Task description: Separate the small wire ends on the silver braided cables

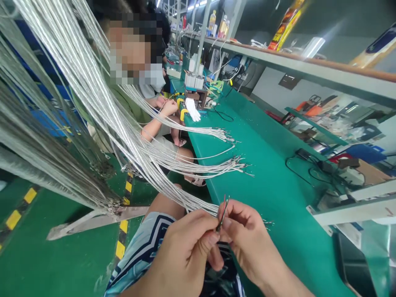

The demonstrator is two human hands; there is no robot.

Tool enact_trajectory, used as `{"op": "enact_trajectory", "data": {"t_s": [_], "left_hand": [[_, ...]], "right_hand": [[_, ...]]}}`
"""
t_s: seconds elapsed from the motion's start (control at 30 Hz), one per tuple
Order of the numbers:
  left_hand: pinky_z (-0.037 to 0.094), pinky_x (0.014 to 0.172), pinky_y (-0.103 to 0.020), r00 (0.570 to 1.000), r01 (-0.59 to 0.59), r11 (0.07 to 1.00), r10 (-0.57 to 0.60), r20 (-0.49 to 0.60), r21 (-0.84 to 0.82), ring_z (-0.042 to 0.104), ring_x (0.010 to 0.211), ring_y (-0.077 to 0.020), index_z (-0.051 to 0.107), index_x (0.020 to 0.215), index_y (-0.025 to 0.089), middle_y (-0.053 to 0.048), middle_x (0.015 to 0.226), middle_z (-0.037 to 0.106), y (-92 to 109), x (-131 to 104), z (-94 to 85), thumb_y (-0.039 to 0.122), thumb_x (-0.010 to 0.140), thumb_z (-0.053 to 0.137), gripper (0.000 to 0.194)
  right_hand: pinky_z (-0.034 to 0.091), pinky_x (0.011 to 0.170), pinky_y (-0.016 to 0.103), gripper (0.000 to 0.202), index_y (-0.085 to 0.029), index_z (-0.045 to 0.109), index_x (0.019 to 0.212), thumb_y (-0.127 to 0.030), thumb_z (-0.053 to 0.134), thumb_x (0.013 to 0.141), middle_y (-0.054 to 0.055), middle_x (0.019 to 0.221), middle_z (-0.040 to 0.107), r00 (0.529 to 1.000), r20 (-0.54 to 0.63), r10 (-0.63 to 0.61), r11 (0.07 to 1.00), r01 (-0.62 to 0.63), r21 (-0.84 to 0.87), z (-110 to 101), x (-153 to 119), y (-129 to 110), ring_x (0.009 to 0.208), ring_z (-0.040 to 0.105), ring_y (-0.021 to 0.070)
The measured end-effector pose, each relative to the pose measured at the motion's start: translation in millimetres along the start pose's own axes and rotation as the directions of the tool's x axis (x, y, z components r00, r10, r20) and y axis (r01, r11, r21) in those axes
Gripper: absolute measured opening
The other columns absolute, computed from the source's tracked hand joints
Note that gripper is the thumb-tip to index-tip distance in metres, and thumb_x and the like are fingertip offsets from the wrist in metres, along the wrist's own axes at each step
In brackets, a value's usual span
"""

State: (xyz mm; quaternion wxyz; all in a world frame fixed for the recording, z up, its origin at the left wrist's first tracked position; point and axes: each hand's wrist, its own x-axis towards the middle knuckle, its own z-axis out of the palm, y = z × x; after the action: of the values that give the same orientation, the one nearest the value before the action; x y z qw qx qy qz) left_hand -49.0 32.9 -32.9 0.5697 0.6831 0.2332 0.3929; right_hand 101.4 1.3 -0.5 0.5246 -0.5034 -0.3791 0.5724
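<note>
My left hand (192, 239) pinches a cable end (220, 225) between thumb and fingers, above my lap. Thin red and dark wires (225, 202) fan upward out of that end. From the other side my right hand (244, 231) closes thumb and forefinger on the same wires. A bundle of silvery braided cables (192, 200) runs down from the upper left and passes behind both hands. Two more cable bundles lie over the bench edge, one with stripped ends (236, 163), the other farther off with ends (219, 133).
The green bench (262, 165) stretches away on the right. A co-worker's hands (168, 106) work beside a bench press (196, 88) with a white glove (192, 109). A metal stand foot (93, 222) is at left. A phone-like black object (355, 264) lies lower right.
</note>
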Motion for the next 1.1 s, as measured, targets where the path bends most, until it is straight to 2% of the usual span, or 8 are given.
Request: {"op": "enact_trajectory", "data": {"t_s": [0.17, 0.27, 0.4, 0.53, 0.7, 0.8, 0.93, 1.1], "left_hand": [[0.052, 0.057, -0.024, 0.993, 0.091, 0.974, -0.103, -0.048, -0.208, 0.066, 0.061, -0.0135, 0.067, 0.087, 0.020, -0.004, 0.086, 0.061, -0.2, 1.7, 9.2, 0.027, 0.104, 0.047, 0.027], [0.050, 0.062, -0.022, 0.992, 0.016, 1.000, -0.013, -0.127, 0.021, 0.062, 0.069, -0.0130, 0.067, 0.093, 0.023, -0.002, 0.086, 0.061, -6.7, -0.6, 9.9, 0.020, 0.103, 0.052, 0.019], [0.047, 0.065, -0.021, 0.994, -0.065, 0.952, 0.090, -0.070, 0.300, 0.057, 0.069, -0.0120, 0.061, 0.089, 0.023, -0.001, 0.083, 0.057, -12.4, -2.6, 0.4, 0.011, 0.100, 0.051, 0.020], [0.047, 0.063, -0.020, 0.993, -0.115, 0.905, 0.104, 0.050, 0.410, 0.057, 0.067, -0.0109, 0.056, 0.094, 0.023, -0.001, 0.088, 0.056, -8.1, -1.6, -10.1, 0.005, 0.099, 0.046, 0.021], [0.048, 0.064, -0.019, 0.987, -0.161, 0.868, 0.153, 0.056, 0.470, 0.061, 0.069, -0.0106, 0.056, 0.106, 0.024, -0.001, 0.093, 0.059, -6.4, 0.5, -9.0, 0.004, 0.098, 0.045, 0.025], [0.048, 0.067, -0.020, 0.989, -0.140, 0.905, 0.148, 0.013, 0.401, 0.061, 0.074, -0.0120, 0.059, 0.098, 0.024, -0.001, 0.089, 0.059, -10.8, 2.5, -2.1, 0.006, 0.098, 0.050, 0.020], [0.047, 0.066, -0.023, 0.986, -0.091, 0.961, 0.124, -0.113, 0.262, 0.060, 0.073, -0.0150, 0.062, 0.086, 0.024, -0.001, 0.082, 0.060, -12.9, 6.6, 8.1, 0.009, 0.096, 0.055, 0.019], [0.050, 0.064, -0.024, 0.991, -0.098, 0.977, 0.114, -0.076, 0.190, 0.063, 0.071, -0.0171, 0.067, 0.091, 0.025, -0.002, 0.082, 0.062, -6.5, 13.5, 12.0, 0.013, 0.098, 0.054, 0.018]], "right_hand": [[0.041, 0.037, 0.024, 0.021, -0.022, 0.051, 0.080, -0.032, 0.063, 0.094, -0.006, 0.062, 0.051, 0.992, -0.067, -0.108, 0.989, 0.101, -0.107, -0.1, -3.7, 16.6, 0.035, 0.052, 0.0101], [0.040, 0.040, 0.025, 0.015, -0.023, 0.052, 0.079, -0.021, 0.063, 0.089, -0.005, 0.062, 0.050, 0.970, -0.110, -0.217, 0.911, 0.161, -0.380, -2.2, -3.6, 14.5, 0.041, 0.053, 0.0119], [0.040, 0.051, 0.026, 0.016, -0.022, 0.058, 0.076, -0.010, 0.061, 0.085, -0.002, 0.069, 0.057, 0.946, 0.052, -0.321, 0.665, 0.264, -0.699, -9.6, -0.8, -3.6, 0.059, 0.055, 0.0138], [0.041, 0.056, 0.027, 0.014, -0.023, 0.064, 0.086, -0.012, 0.058, 0.092, 0.001, 0.081, 0.063, 0.927, 0.180, -0.328, 0.562, 0.345, -0.751, -15.6, -2.9, -18.5, 0.066, 0.057, 0.0140], [0.035, 0.052, 0.025, 0.016, -0.022, 0.058, 0.078, -0.007, 0.060, 0.084, -0.003, 0.071, 0.058, 0.910, 0.126, -0.396, 0.541, 0.342, -0.768, -17.1, -6.0, -13.6, 0.059, 0.051, 0.0114], [0.035, 0.051, 0.025, 0.018, -0.021, 0.054, 0.070, -0.008, 0.062, 0.077, -0.003, 0.067, 0.055, 0.911, 0.023, -0.412, 0.623, 0.300, -0.722, -15.0, -2.7, -4.6, 0.058, 0.050, 0.0118], [0.042, 0.047, 0.025, 0.020, -0.022, 0.049, 0.069, -0.023, 0.064, 0.083, -0.004, 0.062, 0.049, 0.978, -0.112, -0.178, 0.944, 0.137, -0.300, -9.2, 3.4, -1.6, 0.050, 0.049, 0.0116], [0.042, 0.043, 0.023, 0.030, -0.022, 0.049, 0.068, -0.037, 0.068, 0.086, -0.005, 0.058, 0.049, 0.980, -0.136, -0.145, 0.983, 0.127, -0.134, -4.7, 1.8, -6.8, 0.045, 0.047, 0.0105]]}}
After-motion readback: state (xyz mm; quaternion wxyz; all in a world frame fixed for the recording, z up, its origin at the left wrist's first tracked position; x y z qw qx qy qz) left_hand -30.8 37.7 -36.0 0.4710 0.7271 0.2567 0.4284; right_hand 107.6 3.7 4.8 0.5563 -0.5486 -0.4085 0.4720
